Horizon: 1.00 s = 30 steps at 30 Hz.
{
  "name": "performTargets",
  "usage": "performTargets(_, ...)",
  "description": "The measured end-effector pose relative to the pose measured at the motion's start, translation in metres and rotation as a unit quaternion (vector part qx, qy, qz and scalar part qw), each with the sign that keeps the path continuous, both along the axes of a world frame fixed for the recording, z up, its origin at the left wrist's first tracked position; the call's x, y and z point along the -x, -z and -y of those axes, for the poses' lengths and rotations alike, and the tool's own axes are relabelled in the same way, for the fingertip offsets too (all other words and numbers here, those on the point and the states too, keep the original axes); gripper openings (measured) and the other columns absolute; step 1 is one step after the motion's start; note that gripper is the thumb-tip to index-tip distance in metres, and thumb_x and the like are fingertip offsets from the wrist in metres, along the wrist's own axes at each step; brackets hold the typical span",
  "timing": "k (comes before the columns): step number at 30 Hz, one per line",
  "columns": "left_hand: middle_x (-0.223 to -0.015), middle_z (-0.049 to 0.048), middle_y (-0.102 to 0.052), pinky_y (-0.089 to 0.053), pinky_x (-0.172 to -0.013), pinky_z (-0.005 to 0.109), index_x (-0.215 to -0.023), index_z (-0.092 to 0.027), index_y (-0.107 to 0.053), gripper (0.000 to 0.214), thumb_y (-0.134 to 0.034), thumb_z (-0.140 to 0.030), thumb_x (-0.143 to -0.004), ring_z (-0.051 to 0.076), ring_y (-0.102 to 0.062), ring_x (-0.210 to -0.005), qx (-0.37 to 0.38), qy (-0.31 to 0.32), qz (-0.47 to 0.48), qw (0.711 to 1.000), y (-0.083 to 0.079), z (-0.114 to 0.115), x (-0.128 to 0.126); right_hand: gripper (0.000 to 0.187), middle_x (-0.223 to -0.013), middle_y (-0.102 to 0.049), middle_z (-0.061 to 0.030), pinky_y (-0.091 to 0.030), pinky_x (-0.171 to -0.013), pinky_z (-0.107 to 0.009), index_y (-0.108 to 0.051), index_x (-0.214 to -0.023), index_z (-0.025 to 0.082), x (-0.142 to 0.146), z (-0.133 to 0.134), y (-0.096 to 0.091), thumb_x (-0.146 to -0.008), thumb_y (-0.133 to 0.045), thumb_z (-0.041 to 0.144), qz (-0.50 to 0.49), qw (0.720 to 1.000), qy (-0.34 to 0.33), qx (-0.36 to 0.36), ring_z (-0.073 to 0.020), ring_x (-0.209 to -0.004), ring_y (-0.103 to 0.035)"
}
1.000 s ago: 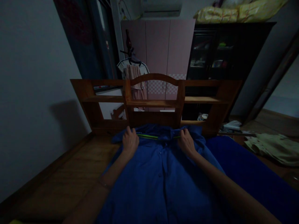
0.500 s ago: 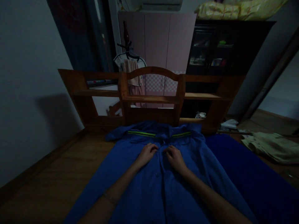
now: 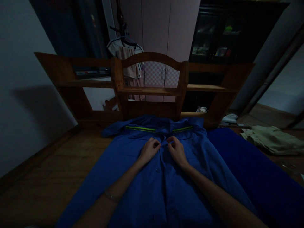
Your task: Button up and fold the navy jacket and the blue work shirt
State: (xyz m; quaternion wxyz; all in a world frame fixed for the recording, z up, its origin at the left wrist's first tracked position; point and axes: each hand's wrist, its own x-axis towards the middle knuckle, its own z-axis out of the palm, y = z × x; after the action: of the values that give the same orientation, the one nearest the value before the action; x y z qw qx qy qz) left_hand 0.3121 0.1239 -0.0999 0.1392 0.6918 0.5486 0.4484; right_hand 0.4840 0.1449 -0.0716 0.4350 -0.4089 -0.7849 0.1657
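A blue button-up work shirt (image 3: 133, 177) lies spread flat on a wooden bed platform (image 3: 47, 177), collar away from me, with a yellow-green reflective stripe (image 3: 140, 128) across its top. My left hand (image 3: 150, 149) and my right hand (image 3: 175, 149) sit close together at the upper end of the button placket, just below the collar. Both hands have their fingers curled in a pinch on the shirt's front edges.
A wooden headboard with open shelves (image 3: 152, 90) stands right behind the shirt. More dark blue cloth (image 3: 249, 177) lies to the right, and a pale green garment (image 3: 270, 139) beyond it. Pink wardrobe doors (image 3: 166, 28), a dark glass cabinet (image 3: 220, 34) and hanging clothes (image 3: 124, 53) are behind.
My hands left the shirt's shoulders and came together at the placket below the collar, fingers now pinching. The view has tipped downward.
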Motion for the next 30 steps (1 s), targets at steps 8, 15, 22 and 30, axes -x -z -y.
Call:
performTargets(8, -0.085, 0.0027, -0.058, -0.044, -0.073, 0.025, -0.084, -0.017, -0.062, 0.012, -0.051, -0.023, -0.085, 0.014, -0.055, -0.078, -0.025, 0.012, 0.062, 0.998, -0.002, 0.001, 0.002, 0.025, -0.093, -0.056, -0.0028, -0.041, -0.068, -0.024, -0.063, -0.092, 0.018, 0.002, 0.010, -0.005, -0.077, -0.046, 0.009, 0.015, 0.998, -0.061, -0.021, -0.0124, -0.074, -0.054)
performTargets(15, -0.084, 0.0039, -0.062, -0.044, -0.073, 0.026, -0.085, -0.015, -0.063, 0.015, -0.053, -0.026, -0.084, 0.015, -0.057, -0.077, 0.009, 0.019, 0.108, 0.994, 0.002, -0.004, 0.004, 0.025, -0.091, -0.056, -0.0027, -0.042, -0.072, -0.024, -0.064, -0.091, 0.018, 0.005, 0.011, -0.003, -0.077, -0.046, 0.007, 0.027, 0.998, -0.059, -0.023, -0.0130, -0.077, -0.055)
performTargets(22, -0.083, 0.0033, -0.063, -0.044, -0.071, 0.025, -0.088, -0.015, -0.062, 0.019, -0.052, -0.032, -0.085, 0.015, -0.058, -0.077, 0.034, 0.044, 0.153, 0.987, 0.000, -0.002, 0.004, 0.023, -0.089, -0.057, -0.0020, -0.042, -0.072, -0.025, -0.064, -0.088, 0.018, 0.004, 0.012, -0.006, -0.078, -0.048, 0.007, 0.028, 0.998, -0.054, -0.027, -0.0127, -0.076, -0.055)
performTargets(30, -0.069, -0.0016, -0.058, -0.038, -0.057, 0.019, -0.092, -0.017, -0.056, 0.022, -0.048, -0.037, -0.088, 0.011, -0.053, -0.062, 0.039, 0.098, 0.193, 0.975, -0.009, 0.011, -0.006, 0.029, -0.096, -0.058, -0.0042, -0.043, -0.078, -0.027, -0.070, -0.094, 0.022, 0.003, 0.016, -0.005, -0.081, -0.047, 0.009, 0.032, 0.997, -0.062, -0.020, -0.0147, -0.085, -0.057)
